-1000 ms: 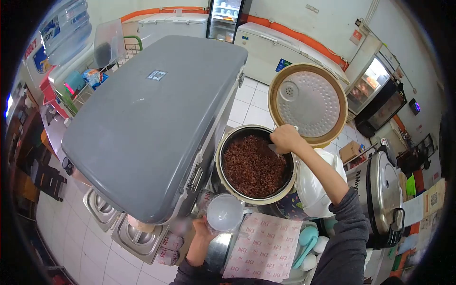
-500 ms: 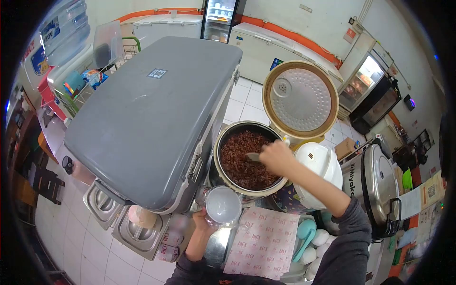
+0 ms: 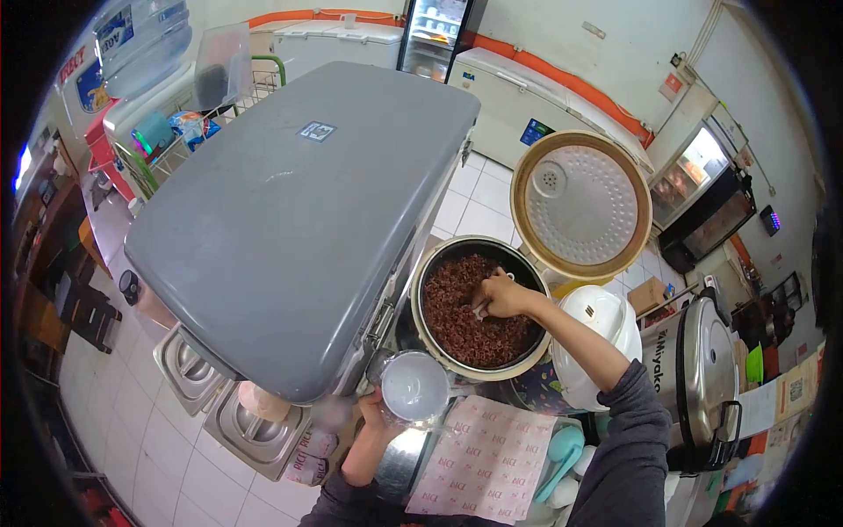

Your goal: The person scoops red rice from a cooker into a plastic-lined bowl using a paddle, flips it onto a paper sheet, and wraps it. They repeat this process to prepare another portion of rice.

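My right hand [image 3: 504, 295] is inside the rim of an open rice cooker [image 3: 421, 327], closed round the handle of a scoop [image 3: 480, 309] whose blade is sunk in dark red rice [image 3: 461, 329]. The cooker's round lid [image 3: 584, 204] stands raised behind it. Below and left of the pot, my left hand [image 3: 376, 413] holds a small whitish bowl [image 3: 414, 386] with its fingers round the left side. Clear plastic surrounds the bowl.
A big grey-lidded cooler box [image 3: 307, 220] fills the left. Printed paper sheets [image 3: 483, 457] and a turquoise scoop [image 3: 562, 461] lie nearer me. At right stand a white-lidded container [image 3: 590, 321] and a steel cooker [image 3: 702, 378]. Steel lidded pans [image 3: 255, 435] sit lower left.
My right hand has moved deeper over the rice, and the scoop is now steeper in it. The view has shifted slightly, while my left hand still holds the bowl.
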